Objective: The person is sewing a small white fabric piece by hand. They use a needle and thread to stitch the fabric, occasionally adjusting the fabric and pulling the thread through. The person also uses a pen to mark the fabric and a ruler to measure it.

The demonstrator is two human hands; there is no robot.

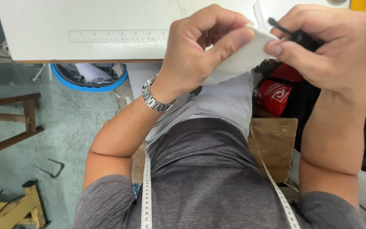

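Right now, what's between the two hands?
Head view: a folded white cloth strip spans between the left hand and right hand, pinched by both; nothing else.

White desk (43, 25) with a wooden front edge, a ruler strip (117, 35) set flat into its top near that edge, yellow item (358, 4) at the desk's far right corner

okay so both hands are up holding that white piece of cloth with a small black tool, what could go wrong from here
The black tool in the right hand sits close to the left hand fingers pinching the white cloth, so a slip might nick a fingertip or the cloth. The cloth is held in the air past the table edge, so if dropped it would likely land on the lap or floor.
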